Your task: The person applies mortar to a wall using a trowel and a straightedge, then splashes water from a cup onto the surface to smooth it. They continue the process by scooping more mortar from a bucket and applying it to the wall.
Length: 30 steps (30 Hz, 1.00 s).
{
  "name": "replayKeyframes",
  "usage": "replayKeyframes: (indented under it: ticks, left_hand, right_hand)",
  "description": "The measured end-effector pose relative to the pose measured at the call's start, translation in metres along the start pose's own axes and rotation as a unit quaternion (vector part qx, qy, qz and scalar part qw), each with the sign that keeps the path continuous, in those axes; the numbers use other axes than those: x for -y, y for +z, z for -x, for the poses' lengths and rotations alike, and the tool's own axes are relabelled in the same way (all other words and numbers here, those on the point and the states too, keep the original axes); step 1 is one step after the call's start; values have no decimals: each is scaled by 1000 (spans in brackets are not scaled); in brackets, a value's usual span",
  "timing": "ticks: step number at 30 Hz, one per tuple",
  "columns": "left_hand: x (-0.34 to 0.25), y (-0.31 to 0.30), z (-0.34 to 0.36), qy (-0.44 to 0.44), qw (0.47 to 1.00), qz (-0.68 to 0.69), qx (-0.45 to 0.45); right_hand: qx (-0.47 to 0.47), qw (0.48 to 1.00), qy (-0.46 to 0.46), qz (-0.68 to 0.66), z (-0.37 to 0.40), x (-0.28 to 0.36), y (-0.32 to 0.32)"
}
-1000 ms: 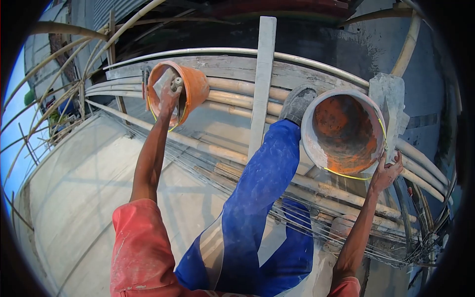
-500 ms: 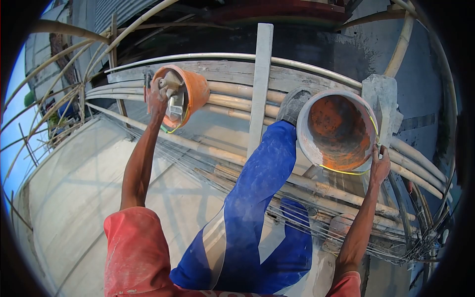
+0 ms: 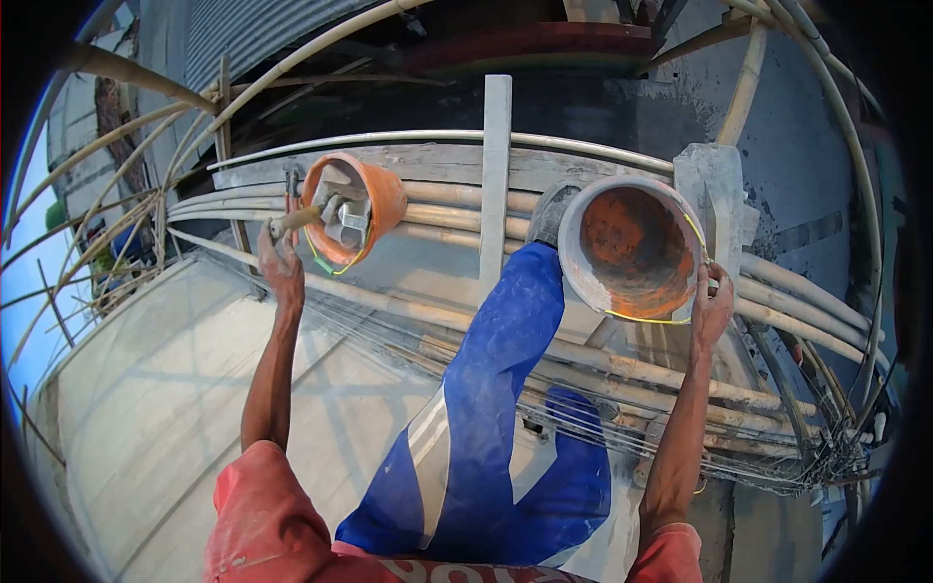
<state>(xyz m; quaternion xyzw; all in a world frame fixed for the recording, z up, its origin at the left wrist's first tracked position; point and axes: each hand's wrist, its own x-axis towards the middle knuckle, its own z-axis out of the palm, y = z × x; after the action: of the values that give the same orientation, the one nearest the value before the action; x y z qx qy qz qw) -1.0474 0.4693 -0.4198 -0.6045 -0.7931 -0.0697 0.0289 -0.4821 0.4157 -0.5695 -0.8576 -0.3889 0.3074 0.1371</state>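
My left hand (image 3: 280,260) is closed around the pale end of a wooden-handled tool (image 3: 294,222). The tool's far end reaches into an orange bucket (image 3: 387,199), among grey and metal pieces (image 3: 352,222) that I cannot fully make out. At the right, my right hand (image 3: 714,303) grips the rim and yellow handle of a second bucket (image 3: 637,248), tipped so its mouth faces me. Its inside is orange, smeared with grey, and nothing lies in it. A dark shoe (image 3: 552,212) shows beside this bucket.
Bamboo poles (image 3: 457,202) run across behind the buckets, with a plank (image 3: 437,167) above them. An upright grey post (image 3: 496,175) stands between the buckets. Thin metal rods (image 3: 622,437) lie by my legs. A pale slab (image 3: 165,360) spreads at left.
My left hand has drawn back from inside the orange bucket, bringing out the tool's wooden handle. The right bucket and hand appear slightly further left as the view shifts.
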Motion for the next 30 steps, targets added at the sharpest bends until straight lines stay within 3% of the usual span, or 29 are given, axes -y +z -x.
replayKeyframes:
  ticks: [4,6,7,9,12,18,20,22,24,26,28,30]
  left_hand:
    - [-50,-48,32,34,998,2,-55]
    - [-90,-74,51,85,995,18,-45]
    - [-104,-86,60,149,989,13,-22]
    - [-128,-102,77,228,973,40,12]
    - [-168,-108,94,312,940,119,65]
    - [-262,-76,134,456,823,259,220]
    - [-290,-56,149,537,753,273,265]
    - [-307,-24,166,572,736,242,268]
    - [-320,13,185,620,711,185,275]
    - [-330,32,201,659,671,182,288]
    - [-339,13,232,673,621,225,334]
    - [-338,-6,261,701,534,294,370]
  right_hand:
    - [123,968,-6,-219,49,55,14]
    - [213,931,-4,-296,85,97,17]
    - [268,888,26,-372,103,118,16]
    - [364,831,50,-417,134,140,22]
    - [402,805,84,-429,161,164,5]
    - [302,851,162,-398,163,136,-37]
    - [201,926,159,-278,154,110,-46]
    - [170,925,199,-275,135,72,-2]
    - [264,903,231,-247,104,41,38]
    - [175,913,206,-306,114,17,29]
    - [93,916,152,-360,144,-13,-17]
    - [18,915,118,-385,190,-44,-76]
